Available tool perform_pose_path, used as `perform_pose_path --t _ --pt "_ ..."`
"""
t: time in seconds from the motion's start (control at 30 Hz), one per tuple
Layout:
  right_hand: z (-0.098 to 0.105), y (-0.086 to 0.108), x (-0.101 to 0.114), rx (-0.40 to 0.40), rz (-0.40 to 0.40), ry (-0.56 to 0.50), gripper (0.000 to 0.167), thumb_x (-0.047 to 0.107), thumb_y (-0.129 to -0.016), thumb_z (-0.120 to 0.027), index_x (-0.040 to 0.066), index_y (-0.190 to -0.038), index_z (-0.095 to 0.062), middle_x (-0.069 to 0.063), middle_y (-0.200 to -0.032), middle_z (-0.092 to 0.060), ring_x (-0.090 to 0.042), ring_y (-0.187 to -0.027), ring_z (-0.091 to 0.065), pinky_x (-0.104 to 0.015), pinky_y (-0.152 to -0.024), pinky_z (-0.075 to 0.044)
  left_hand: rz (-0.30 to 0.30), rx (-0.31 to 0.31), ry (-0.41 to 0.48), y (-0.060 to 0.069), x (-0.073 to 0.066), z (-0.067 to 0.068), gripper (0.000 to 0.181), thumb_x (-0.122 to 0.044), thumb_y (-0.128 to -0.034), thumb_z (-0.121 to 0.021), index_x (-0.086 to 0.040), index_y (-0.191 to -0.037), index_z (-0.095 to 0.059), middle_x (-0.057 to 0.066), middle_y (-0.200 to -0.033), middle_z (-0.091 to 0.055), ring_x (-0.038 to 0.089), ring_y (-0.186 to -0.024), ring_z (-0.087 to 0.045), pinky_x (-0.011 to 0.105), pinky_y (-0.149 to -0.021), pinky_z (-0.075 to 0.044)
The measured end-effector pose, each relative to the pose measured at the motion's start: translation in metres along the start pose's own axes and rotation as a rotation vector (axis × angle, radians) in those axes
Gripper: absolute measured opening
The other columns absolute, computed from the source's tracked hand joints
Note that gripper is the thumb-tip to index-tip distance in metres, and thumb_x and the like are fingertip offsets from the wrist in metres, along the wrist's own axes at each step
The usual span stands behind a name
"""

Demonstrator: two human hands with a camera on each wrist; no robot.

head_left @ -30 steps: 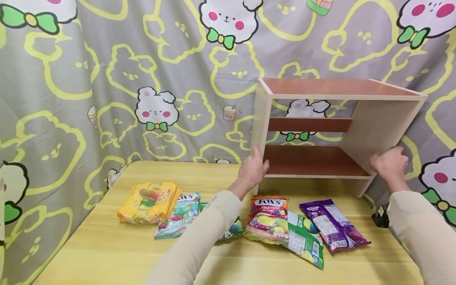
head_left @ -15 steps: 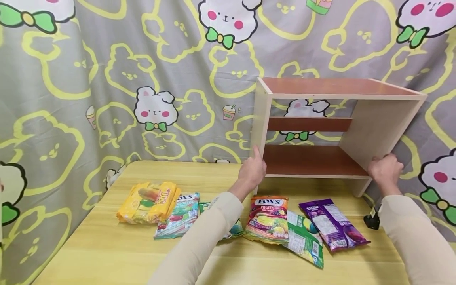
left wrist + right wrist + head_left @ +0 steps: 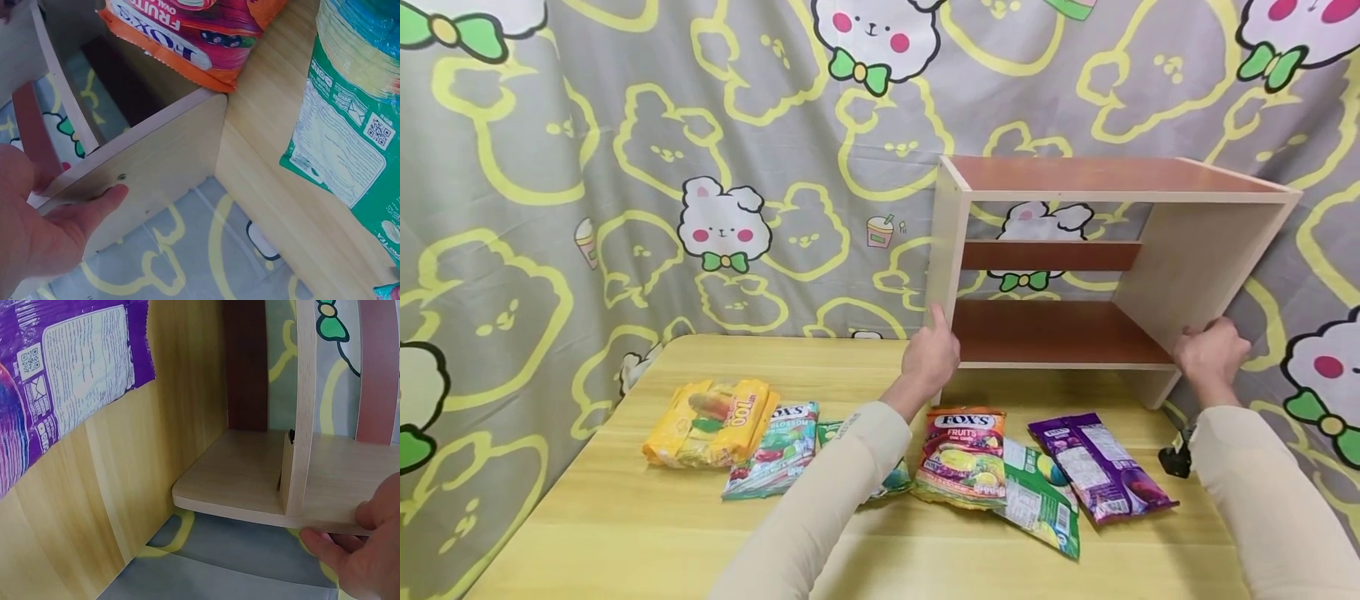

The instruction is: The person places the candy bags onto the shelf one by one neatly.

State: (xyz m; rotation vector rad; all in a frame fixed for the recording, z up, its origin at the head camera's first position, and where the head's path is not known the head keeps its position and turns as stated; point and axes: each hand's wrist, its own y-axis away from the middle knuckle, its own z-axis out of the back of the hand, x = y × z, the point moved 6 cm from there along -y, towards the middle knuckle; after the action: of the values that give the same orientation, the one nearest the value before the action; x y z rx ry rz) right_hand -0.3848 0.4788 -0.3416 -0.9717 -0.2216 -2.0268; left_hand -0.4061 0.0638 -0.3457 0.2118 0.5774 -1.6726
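Note:
A small wooden shelf (image 3: 1120, 175) with a brown top and pale side panels stands at the table's back right. My left hand (image 3: 931, 358) grips the front edge of its left panel; in the left wrist view, a finger (image 3: 109, 203) lies along the panel's outer face. On the opposite side, my right hand (image 3: 1212, 354) pinches the right panel near its lower board, the thumb inside and fingers outside. In front of the shelf lie an orange-red Fox's candy bag (image 3: 961, 458), a green bag (image 3: 1041, 500) partly under it, and a purple bag (image 3: 1101, 467).
Left of my forearm are a yellow candy bag (image 3: 711, 425) and a teal Fox's bag (image 3: 778, 450). Another green bag (image 3: 895, 483) is partly hidden by my sleeve. A small black object (image 3: 1176, 457) sits near the table's right edge. A patterned curtain (image 3: 820, 167) hangs behind.
My right hand has shifted slightly left against the right panel, and its forearm has moved left too. The left hand keeps its grip. Shelf and bags stay in place; the view tilts slightly.

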Motion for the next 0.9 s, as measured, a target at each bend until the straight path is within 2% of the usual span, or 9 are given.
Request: perform_pose_path --t 0.13,0.4,0.57,0.73,0.9 --pt "0.002 -0.001 -0.001 0.0 -0.003 0.019 0.056 0.029 -0.102 -0.038 -0.018 -0.131 -0.043 -0.05 -0.136 -0.04 -0.063 -0.136 -0.03 -0.065 -0.113 -0.033 -0.033 -0.005 0.01 0.0 0.0 0.0 0.066 -0.027 -0.1051 -0.052 -0.004 -0.158 -0.019 0.013 -0.073 -0.066 0.021 -0.055 -0.062 0.026 -0.042 -0.045" --pt "0.005 0.0 -0.005 0.004 0.025 0.046 0.052 0.026 -0.101 -0.042 -0.02 -0.127 -0.044 -0.05 -0.13 -0.043 -0.065 -0.131 -0.033 -0.067 -0.107 -0.036 -0.135 -0.024 0.044 0.0 0.0 -0.001 0.065 -0.022 -0.1038 -0.054 0.002 -0.155 -0.022 0.014 -0.07 -0.064 0.021 -0.051 -0.061 0.024 -0.04 -0.043" --pt "0.004 0.0 -0.003 -0.003 0.072 0.067 0.049 0.024 -0.099 -0.045 -0.019 -0.122 -0.047 -0.049 -0.126 -0.047 -0.067 -0.127 -0.036 -0.068 -0.103 -0.038 -0.157 -0.018 0.061 -0.001 0.005 -0.002 0.067 -0.022 -0.1041 -0.052 0.004 -0.157 -0.02 0.018 -0.079 -0.068 0.025 -0.058 -0.066 0.026 -0.043 -0.046" --pt "0.002 0.003 0.002 -0.029 0.156 0.064 0.041 0.023 -0.097 -0.048 -0.017 -0.107 -0.05 -0.048 -0.116 -0.051 -0.07 -0.118 -0.039 -0.071 -0.095 -0.039 -0.175 -0.02 0.077 -0.004 0.013 0.001 0.058 -0.021 -0.1039 -0.051 0.002 -0.151 -0.027 0.017 -0.077 -0.067 0.026 -0.059 -0.066 0.027 -0.044 -0.047" --pt "0.001 0.008 0.006 -0.054 0.211 0.061 0.04 0.023 -0.097 -0.048 -0.016 -0.102 -0.049 -0.047 -0.108 -0.052 -0.072 -0.111 -0.041 -0.073 -0.09 -0.038 -0.241 -0.053 0.094 -0.004 0.02 0.01 0.056 -0.018 -0.102 -0.051 0.004 -0.149 -0.03 0.018 -0.073 -0.067 0.028 -0.058 -0.068 0.03 -0.043 -0.048"
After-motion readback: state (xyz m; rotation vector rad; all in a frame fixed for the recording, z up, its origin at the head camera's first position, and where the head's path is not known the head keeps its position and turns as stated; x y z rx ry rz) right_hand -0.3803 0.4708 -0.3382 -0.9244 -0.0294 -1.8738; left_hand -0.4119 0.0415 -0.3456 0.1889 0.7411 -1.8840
